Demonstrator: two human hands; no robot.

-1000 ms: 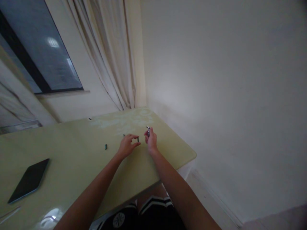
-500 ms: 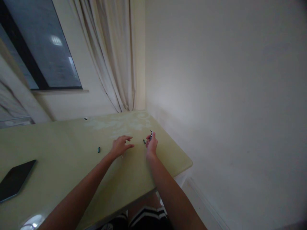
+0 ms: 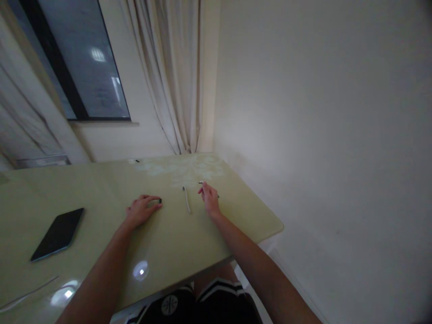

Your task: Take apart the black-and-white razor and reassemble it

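Observation:
My left hand (image 3: 141, 209) lies low on the pale green table (image 3: 101, 189), its thumb and forefinger closed around a small dark piece (image 3: 159, 201). My right hand (image 3: 209, 199) rests further right with the fingers curled; a tiny light bit shows at its fingertips and a dark tip pokes out by the wrist side, too small to name. Between the two hands a thin white stick (image 3: 186, 200) lies on the table.
A dark flat phone (image 3: 58, 233) lies at the left. A small dark speck (image 3: 137, 160) sits at the table's far edge under the window (image 3: 84, 58). A curtain (image 3: 175, 76) hangs in the corner. The table's right edge runs close to the wall.
My left hand has moved left and closed on the small dark piece. My right hand has lowered toward the table. The white stick now lies uncovered between them. The view has swung left.

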